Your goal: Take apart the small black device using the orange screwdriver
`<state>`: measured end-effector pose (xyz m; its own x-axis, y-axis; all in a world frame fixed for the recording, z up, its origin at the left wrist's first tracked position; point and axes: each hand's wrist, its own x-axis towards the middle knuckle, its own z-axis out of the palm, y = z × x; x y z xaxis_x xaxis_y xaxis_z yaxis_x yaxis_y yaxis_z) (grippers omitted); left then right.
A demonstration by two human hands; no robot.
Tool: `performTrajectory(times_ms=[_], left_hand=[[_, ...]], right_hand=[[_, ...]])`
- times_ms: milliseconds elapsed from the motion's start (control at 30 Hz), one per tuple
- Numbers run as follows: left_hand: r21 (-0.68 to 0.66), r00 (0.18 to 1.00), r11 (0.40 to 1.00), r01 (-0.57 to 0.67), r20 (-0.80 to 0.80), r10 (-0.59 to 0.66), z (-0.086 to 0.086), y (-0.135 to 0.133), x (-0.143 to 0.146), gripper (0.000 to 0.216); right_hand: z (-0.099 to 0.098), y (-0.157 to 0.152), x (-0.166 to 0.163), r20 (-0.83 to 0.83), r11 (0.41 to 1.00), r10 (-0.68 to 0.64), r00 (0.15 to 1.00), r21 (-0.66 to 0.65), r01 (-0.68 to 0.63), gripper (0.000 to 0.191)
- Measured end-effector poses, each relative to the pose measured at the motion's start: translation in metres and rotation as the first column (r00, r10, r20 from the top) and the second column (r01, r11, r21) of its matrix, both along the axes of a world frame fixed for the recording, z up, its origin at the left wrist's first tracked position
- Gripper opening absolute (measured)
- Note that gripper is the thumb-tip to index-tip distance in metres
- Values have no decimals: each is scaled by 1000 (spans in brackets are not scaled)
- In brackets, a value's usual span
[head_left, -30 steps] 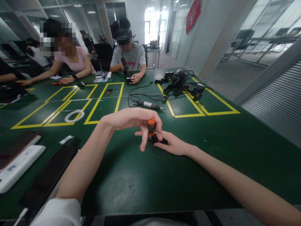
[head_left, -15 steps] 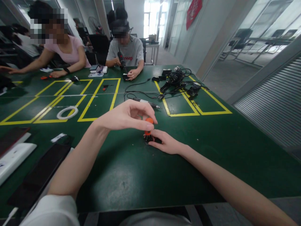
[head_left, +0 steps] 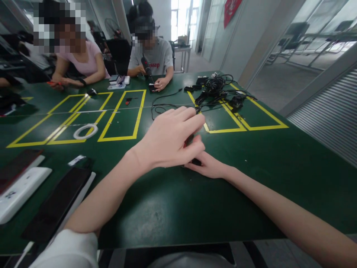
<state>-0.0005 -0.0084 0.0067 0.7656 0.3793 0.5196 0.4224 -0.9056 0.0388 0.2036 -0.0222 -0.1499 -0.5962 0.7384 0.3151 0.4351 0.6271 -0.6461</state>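
My left hand (head_left: 175,139) is closed, back of the hand toward me, above the fingertips of my right hand. Its fingers curl round a short orange-handled screwdriver (head_left: 189,140), of which only a dark reddish sliver shows between finger and thumb. Low on the table, my right hand (head_left: 210,164) pinches a small black part (head_left: 196,162) between thumb and fingers. The left hand covers most of that part and the screwdriver's tip, so whether they touch cannot be seen.
Black cables (head_left: 216,87) lie heaped at the back right. A white ring (head_left: 85,131) rests on yellow-taped areas at left. Near my left arm are a black phone (head_left: 60,203) and a white power strip (head_left: 23,193). Across the green table (head_left: 156,208), a person (head_left: 152,56) holds a power screwdriver (head_left: 147,67).
My left hand has rolled over, knuckles up, hiding the orange handle that showed before. My right hand keeps its hold on the black part. The view has shifted slightly.
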Motion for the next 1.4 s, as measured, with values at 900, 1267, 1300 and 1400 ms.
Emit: performTrajectory(times_ms=[900,1267,1300,1400], left_hand=[[91,989,995,51,-140,-37,-9,7,-1,45],[70,990,996,56,-136,-46,-10,7,-1,47],[73,989,995,61,-136,-51,-10,7,-1,46],[97,988,991,93,-131,-80,-10,8,-1,43]], right_hand=[[4,-2,1,33,1000,5,999,2,-5,21],[4,-1,1,47,1000,-5,999,6,4,20],[4,-1,1,42,1000,-6,999,2,6,20],[4,-1,1,36,1000,-10,999,-4,10,21]])
